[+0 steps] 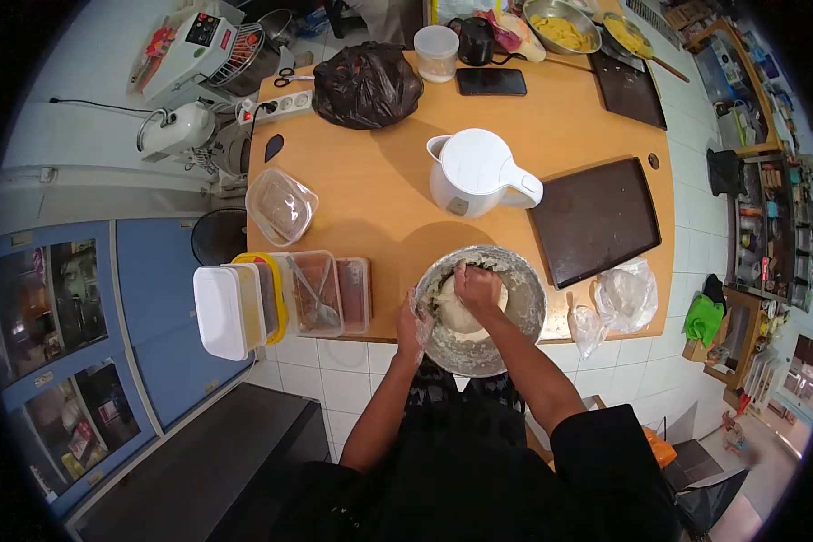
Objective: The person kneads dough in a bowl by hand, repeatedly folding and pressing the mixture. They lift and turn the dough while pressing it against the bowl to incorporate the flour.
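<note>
Far left, a white-lidded tub hangs over the edge of the wooden table, pressed against a yellow-rimmed container and two clear tubs, one with a spoon lying in it. They sit close enough to reach, yet clear of your elbows. A single clear container stands further back. Now your left hand, in what looks like a thin plastic glove, curls over the left rim of the metal mixing bowl, fingers clamped on the edge, most likely to keep the bowl from sliding. The bowl sits right at the near table edge, straight in front of you. Inside it lies the pale dough, and your right hand is on top of it, fingers folded down and dug into the mass, knuckles up. Just behind the bowl stands a white lidded jug, handle turned right, near your right hand's line if you reach forward. To the right lies a dark baking tray, with crumpled clear plastic bags near the bowl's right side. Well back sit a black plastic bag and a phone, out of the way.
</note>
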The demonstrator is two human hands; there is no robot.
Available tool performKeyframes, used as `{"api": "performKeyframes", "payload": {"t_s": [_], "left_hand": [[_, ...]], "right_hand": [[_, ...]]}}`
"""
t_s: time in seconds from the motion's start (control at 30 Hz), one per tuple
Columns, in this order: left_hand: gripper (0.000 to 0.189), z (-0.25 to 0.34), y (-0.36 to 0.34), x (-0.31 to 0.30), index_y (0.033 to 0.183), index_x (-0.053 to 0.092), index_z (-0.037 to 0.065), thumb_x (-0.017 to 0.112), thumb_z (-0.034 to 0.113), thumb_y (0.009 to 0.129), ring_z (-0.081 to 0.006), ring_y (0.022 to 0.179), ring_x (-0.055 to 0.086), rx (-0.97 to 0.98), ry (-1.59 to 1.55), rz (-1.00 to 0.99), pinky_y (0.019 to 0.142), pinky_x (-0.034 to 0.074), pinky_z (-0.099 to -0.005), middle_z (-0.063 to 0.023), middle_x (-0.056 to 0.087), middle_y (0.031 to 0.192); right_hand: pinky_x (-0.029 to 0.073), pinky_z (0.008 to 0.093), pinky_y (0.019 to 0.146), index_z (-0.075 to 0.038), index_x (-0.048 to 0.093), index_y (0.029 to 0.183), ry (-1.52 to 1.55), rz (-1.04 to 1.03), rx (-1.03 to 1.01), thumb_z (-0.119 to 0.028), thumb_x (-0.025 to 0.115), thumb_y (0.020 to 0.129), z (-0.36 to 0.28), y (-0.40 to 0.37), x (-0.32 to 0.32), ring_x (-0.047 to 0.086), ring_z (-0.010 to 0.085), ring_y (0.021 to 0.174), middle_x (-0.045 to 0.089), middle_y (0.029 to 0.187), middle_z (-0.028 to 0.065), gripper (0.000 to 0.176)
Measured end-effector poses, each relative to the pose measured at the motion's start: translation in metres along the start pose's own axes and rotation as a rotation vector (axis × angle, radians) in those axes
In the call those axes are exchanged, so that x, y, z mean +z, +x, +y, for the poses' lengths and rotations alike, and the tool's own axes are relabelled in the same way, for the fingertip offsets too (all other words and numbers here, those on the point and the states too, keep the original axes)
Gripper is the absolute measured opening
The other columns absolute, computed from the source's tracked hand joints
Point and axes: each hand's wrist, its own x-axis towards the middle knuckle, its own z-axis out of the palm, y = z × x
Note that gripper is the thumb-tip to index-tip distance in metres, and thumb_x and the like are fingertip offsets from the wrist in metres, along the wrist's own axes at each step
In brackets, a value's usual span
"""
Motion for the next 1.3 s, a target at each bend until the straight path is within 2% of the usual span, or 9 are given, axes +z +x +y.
{"api": "performKeyframes", "payload": {"t_s": [0.27,0.5,0.8,0.9,1.0,1.07,1.17,1.23,1.3], "left_hand": [[0.033,0.002,-0.001,-0.004,0.119,0.054,-0.004,0.047,-0.003,0.086,-0.0228,0.088,0.064,0.047,-0.051,-0.001,0.077,0.049,-0.0345,-0.0181,0.067,0.1],[0.04,-0.036,0.001,0.015,0.123,0.052,-0.002,0.056,0.0,0.083,-0.019,0.077,0.059,0.011,-0.004,0.084,0.071,0.049,-0.0354,-0.0129,0.065,0.091],[0.039,0.001,0.006,0.004,0.125,0.051,-0.002,0.051,-0.001,0.086,-0.0238,0.075,0.061,-0.011,0.09,0.056,0.068,0.049,-0.0361,-0.0179,0.065,0.084],[0.04,0.006,0.002,0.004,0.121,0.054,-0.002,0.049,-0.004,0.081,-0.0379,0.095,0.067,-0.019,0.059,0.082,0.078,0.051,-0.0411,-0.0255,0.067,0.098],[0.039,0.003,-0.004,0.009,0.12,0.054,-0.002,0.05,-0.004,0.081,-0.0351,0.089,0.068,-0.012,0.134,0.075,0.076,0.051,-0.0395,-0.0235,0.067,0.095],[0.022,-0.001,-0.003,0.017,0.105,0.061,0.0,0.053,0.016,0.091,-0.0205,0.068,0.055,-0.121,-0.308,0.138,0.059,0.045,-0.033,-0.0103,0.057,0.077],[0.035,0.002,-0.001,0.026,0.087,0.065,0.004,0.053,0.035,0.097,-0.0094,0.056,0.043,-0.272,-0.708,0.203,0.049,0.039,-0.0259,0.0005,0.046,0.067],[0.036,0.003,-0.003,0.024,0.086,0.064,0.004,0.052,0.035,0.098,-0.01,0.057,0.044,-0.262,-0.716,0.199,0.049,0.039,-0.026,0.0001,0.047,0.067],[0.028,0.002,-0.007,0.022,0.094,0.063,0.0,0.053,0.026,0.096,-0.0162,0.06,0.051,-0.128,-0.475,0.162,0.053,0.044,-0.0305,-0.0059,0.054,0.069]], "right_hand": [[0.05,0.0504,0.064,-0.007,0.068,0.067,0.209,-0.253,0.019,-0.043,0.05,0.094,0.002,-0.001,-0.024,0.062,0.0403,0.064,0.064,0.066,0.0182,0.048],[0.05,0.0471,0.079,-0.008,0.071,0.098,0.183,-0.504,-0.007,-0.039,0.053,0.094,-0.012,-0.01,-0.059,0.064,0.0375,0.09,0.067,0.097,0.0211,0.035],[0.047,0.0457,0.094,0.001,0.054,0.125,0.157,-0.398,-0.105,-0.021,0.058,0.092,-0.033,-0.062,-0.097,0.057,0.0423,0.109,0.058,0.122,0.0245,0.04],[0.046,0.0461,0.096,0.001,0.054,0.127,0.231,-0.328,-0.098,-0.017,0.06,0.091,-0.038,-0.081,-0.107,0.056,0.0436,0.112,0.057,0.124,0.025,0.041],[0.045,0.0464,0.099,0.001,0.052,0.13,0.27,-0.278,-0.145,-0.018,0.06,0.09,-0.031,-0.099,-0.111,0.055,0.0412,0.115,0.057,0.126,0.0255,0.045],[0.044,0.0479,0.1,-0.001,0.053,0.13,0.264,-0.22,-0.179,-0.018,0.061,0.089,-0.028,-0.108,-0.114,0.055,0.0408,0.116,0.057,0.126,0.0251,0.046],[0.042,0.0498,0.101,-0.003,0.055,0.13,0.236,-0.134,-0.211,-0.018,0.064,0.086,-0.029,-0.116,-0.117,0.055,0.04,0.118,0.057,0.127,0.024,0.047],[0.041,0.0515,0.102,-0.005,0.057,0.128,0.228,-0.09,-0.202,-0.019,0.065,0.084,-0.03,-0.121,-0.115,0.054,0.0387,0.12,0.057,0.129,0.0219,0.047],[0.038,0.0538,0.103,-0.008,0.06,0.127,0.233,-0.063,-0.165,-0.019,0.066,0.082,-0.029,-0.129,-0.111,0.053,0.0367,0.123,0.058,0.13,0.0187,0.047]]}}
